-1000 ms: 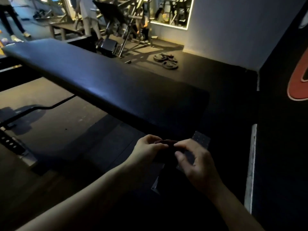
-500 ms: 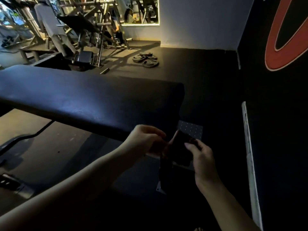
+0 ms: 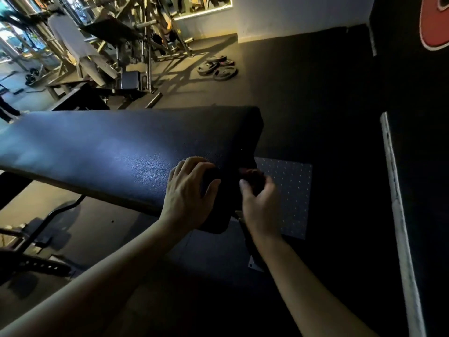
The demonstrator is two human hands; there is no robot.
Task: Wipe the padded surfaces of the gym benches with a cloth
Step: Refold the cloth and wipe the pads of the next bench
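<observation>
A long black padded bench point(image 3: 109, 147) runs from the left edge to the centre of the head view. A dark cloth point(image 3: 218, 195) lies over its near right end and is hard to tell from the pad in the dim light. My left hand point(image 3: 187, 193) grips the cloth's left part on the pad, thumb and fingers curled round it. My right hand point(image 3: 257, 198) holds the cloth's right edge just past the bench end, blurred by motion.
Weight plates point(image 3: 218, 69) lie on the dark floor beyond the bench. A rack machine point(image 3: 136, 37) stands at the back, with a person point(image 3: 70, 42) beside it. A studded metal plate point(image 3: 289, 190) lies under the bench end. A black wall point(image 3: 418, 142) closes the right.
Both hands rose from below the bench end onto its padded top with the cloth. The view tilted and drew closer to the bench.
</observation>
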